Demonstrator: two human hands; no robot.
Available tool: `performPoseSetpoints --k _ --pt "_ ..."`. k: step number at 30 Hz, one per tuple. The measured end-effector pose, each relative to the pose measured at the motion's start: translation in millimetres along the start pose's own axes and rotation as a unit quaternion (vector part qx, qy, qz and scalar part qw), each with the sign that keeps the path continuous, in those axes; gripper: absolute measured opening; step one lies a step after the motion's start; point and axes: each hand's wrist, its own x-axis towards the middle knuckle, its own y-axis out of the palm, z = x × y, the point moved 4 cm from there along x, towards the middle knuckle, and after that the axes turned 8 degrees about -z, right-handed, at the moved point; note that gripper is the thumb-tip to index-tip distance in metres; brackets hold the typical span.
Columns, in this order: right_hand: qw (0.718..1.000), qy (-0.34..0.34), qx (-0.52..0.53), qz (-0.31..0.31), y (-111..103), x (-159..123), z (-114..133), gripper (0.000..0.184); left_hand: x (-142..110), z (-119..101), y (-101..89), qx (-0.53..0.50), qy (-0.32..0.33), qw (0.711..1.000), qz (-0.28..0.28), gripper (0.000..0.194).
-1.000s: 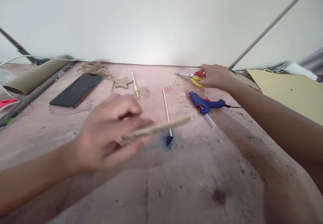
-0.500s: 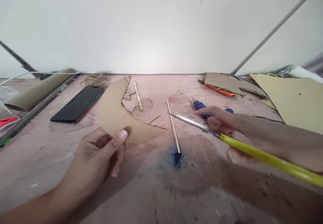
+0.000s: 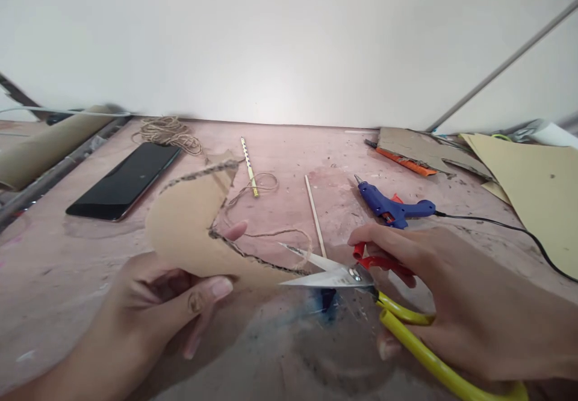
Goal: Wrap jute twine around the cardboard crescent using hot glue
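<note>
My left hand (image 3: 153, 304) is closed on a crescent-shaped piece of brown cardboard (image 3: 189, 226), thumb on top, held just above the table. Jute twine runs along the crescent's inner edge and trails off in a loose end (image 3: 275, 232). My right hand (image 3: 456, 304) grips a pair of shears (image 3: 343, 274) with yellow handles and a red latch. Their blades are parted and point left, right at the crescent's lower tip, close to the loose twine.
On the worn pink table (image 3: 289, 359) lie a black phone (image 3: 124, 179), a bundle of twine (image 3: 169, 130), a thin wooden stick (image 3: 315, 214), a blue glue gun (image 3: 392, 206) with its cord, cardboard scraps (image 3: 418, 150) and a tan sheet (image 3: 537, 190). A cardboard tube (image 3: 40, 148) lies far left.
My right hand picked the shears up from the far side and brought them near, blades now parted at the crescent's tip. My left hand turned the cardboard from edge-on to flat.
</note>
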Motion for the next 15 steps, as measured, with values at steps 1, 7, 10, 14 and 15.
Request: performPoseSetpoints --k 1,7,10,14,15 --pt "1.000 -0.007 -0.005 -0.008 2.1 0.3 0.6 0.043 -0.5 -0.2 1.0 -0.010 0.004 1.000 0.015 0.041" --pt "0.997 -0.052 -0.016 -0.059 9.1 -0.8 1.0 0.047 -5.8 13.1 2.1 -0.065 -0.030 0.992 0.102 0.019" --pt "0.993 -0.077 -0.042 -0.084 11.0 -4.0 -0.5 0.059 -7.4 17.0 2.5 -0.097 -0.049 0.989 0.104 0.019" --pt "0.986 -0.115 -0.050 -0.105 14.0 -8.4 -2.5 0.060 -6.2 13.6 4.8 -0.134 -0.055 0.985 0.097 0.020" --pt "0.985 -0.125 -0.048 -0.111 14.5 -9.3 -2.7 0.059 -5.9 12.5 5.3 -0.138 -0.056 0.984 0.101 0.021"
